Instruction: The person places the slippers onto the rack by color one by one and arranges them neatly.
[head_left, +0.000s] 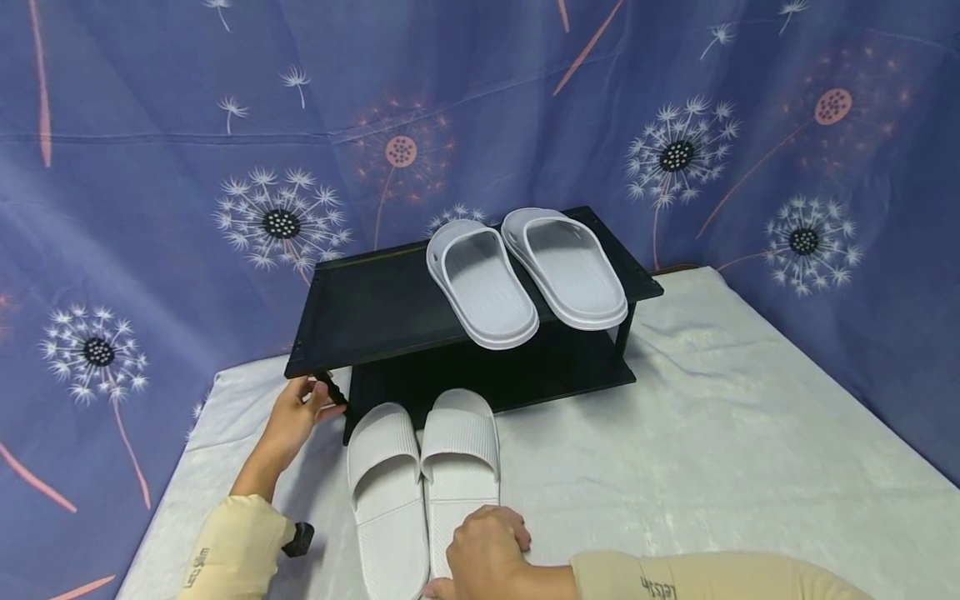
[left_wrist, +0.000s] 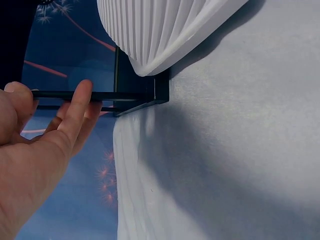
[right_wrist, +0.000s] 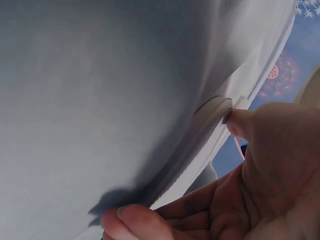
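Note:
A black two-tier shoe rack [head_left: 375,300] stands against the curtain. With fingers and thumb around its side bar [left_wrist: 115,96], my left hand [head_left: 295,414] holds the rack at its left end, below the upper shelf. Two white ribbed slippers [head_left: 384,492] lie side by side in front, their toes at the lower shelf's front edge. My right hand [head_left: 491,550] grips the right slipper [head_left: 460,450] near its heel. In the right wrist view the thumb [right_wrist: 240,122] presses one edge while the fingers [right_wrist: 145,220] lie along the side.
Two pale grey closed-toe slippers [head_left: 566,267] sit on the right part of the upper shelf, heels overhanging its front. A white cloth [head_left: 712,450] covers the table. Behind hangs a blue dandelion-print curtain [head_left: 525,108]. A small black object [head_left: 298,540] is at the left sleeve.

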